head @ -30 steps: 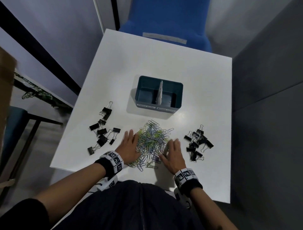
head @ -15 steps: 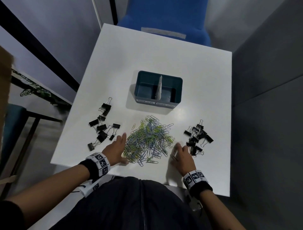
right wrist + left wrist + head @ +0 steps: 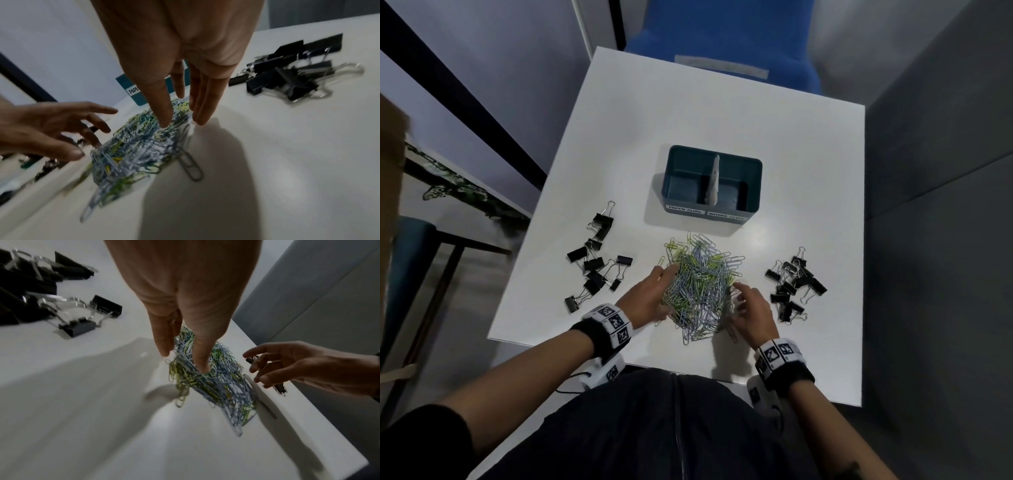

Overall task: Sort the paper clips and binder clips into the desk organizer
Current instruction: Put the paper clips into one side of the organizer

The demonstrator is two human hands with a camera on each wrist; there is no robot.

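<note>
Paper clips (image 3: 700, 291) are being corralled between the left hand (image 3: 649, 298) and right hand (image 3: 751, 310), fingers spread, nothing gripped. A scoop into the organizer (image 3: 711, 183) ahead is likely being called for.

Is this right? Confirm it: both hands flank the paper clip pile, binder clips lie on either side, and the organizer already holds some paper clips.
One part is wrong. In the head view both compartments of the organizer look empty. The rest stands: the left hand and right hand flank the paper clip pile, with binder clips on either side.
</note>
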